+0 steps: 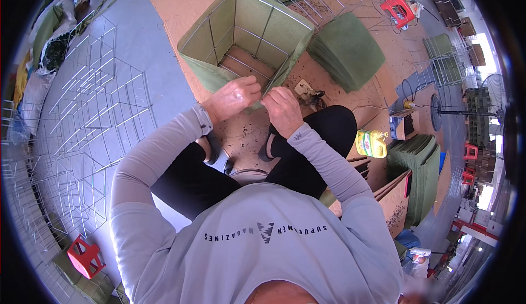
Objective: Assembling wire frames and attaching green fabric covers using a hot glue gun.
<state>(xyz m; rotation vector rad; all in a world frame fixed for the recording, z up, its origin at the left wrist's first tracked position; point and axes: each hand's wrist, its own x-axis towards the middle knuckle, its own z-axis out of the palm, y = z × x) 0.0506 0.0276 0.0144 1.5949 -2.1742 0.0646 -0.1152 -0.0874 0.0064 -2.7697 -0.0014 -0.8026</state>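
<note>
In front of me stands an open box (249, 52) made of a metal wire frame lined with green felt-like sheet. My left hand (235, 97) is closed at its near corner, fingers curled in a pinch by the top edge. Close beside it, my right hand (282, 109) pinches the sheet's edge at the same corner, thumb and fingertips together. Whatever small thing lies between the left fingertips is hidden. Through the box's bottom wires, brown board shows. A stack of green sheets (348, 52) lies just right of the box.
Several bare wire frames (98, 95) cover the grey floor at left. Brown board (164, 8) lies under the box, strewn with dark scraps. To my right are a yellow bottle (371, 143), more green sheets (419, 172) and a fan (496, 112). Red stools (398, 12) stand farther off.
</note>
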